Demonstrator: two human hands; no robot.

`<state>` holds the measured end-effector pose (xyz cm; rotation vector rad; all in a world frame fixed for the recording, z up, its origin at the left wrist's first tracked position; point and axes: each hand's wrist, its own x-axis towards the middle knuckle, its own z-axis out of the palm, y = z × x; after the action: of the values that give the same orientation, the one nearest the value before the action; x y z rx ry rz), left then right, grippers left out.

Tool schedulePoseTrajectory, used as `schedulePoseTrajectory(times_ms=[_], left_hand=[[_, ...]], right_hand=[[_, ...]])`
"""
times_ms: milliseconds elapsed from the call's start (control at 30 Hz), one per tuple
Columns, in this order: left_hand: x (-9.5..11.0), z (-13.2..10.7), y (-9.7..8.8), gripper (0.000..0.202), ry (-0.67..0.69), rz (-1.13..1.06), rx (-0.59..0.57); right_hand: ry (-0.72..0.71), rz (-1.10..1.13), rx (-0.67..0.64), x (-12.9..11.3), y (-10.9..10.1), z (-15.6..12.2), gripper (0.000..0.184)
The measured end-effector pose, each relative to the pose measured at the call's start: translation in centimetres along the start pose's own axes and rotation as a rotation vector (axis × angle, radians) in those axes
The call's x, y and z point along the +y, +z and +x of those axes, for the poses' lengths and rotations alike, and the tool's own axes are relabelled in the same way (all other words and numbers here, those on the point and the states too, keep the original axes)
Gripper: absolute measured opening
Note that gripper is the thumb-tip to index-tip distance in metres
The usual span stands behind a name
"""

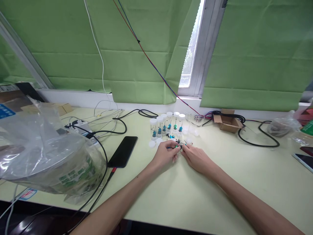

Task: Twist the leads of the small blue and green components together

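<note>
My left hand (166, 151) and my right hand (196, 157) meet over the middle of the table, fingertips close together. Both are closed in a pinch around small dark and green parts (180, 146), too small to name and partly covered by the fingers. Just beyond stand several clear tubes with white caps (159, 126), each with a small blue or green piece inside. More small blue and black pieces (172, 136) lie between the tubes and my hands. Loose white caps (152, 144) rest on the table to the left of them.
A black phone (123, 151) with a cable lies to the left. Beyond it is a large plastic bag (49, 156) around a tub. Black cable coils (259, 143) and an open cardboard box (228, 122) sit at the back right. Another phone (304, 161) is at the right edge.
</note>
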<state>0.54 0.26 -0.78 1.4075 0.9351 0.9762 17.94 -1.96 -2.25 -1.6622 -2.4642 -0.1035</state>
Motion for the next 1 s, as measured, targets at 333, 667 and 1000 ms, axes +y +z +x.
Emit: schedulePoseTrajectory(times_ms=[333, 667, 1000], left_hand=[[-0.2, 0.0, 0.0, 0.026, 0.009, 0.018, -0.015], [-0.3, -0.1, 0.1, 0.021, 0.003, 0.038, -0.031], [-0.9, 0.2, 0.1, 0.018, 0.017, 0.011, -0.046]], right_hand=[[-0.022, -0.082, -0.047, -0.4, -0.4, 0.0, 0.015], [0.009, -0.109, -0.126, -0.9, -0.9, 0.0, 0.024], [0.02, -0.087, -0.106, -0.9, -0.8, -0.1, 0.021]])
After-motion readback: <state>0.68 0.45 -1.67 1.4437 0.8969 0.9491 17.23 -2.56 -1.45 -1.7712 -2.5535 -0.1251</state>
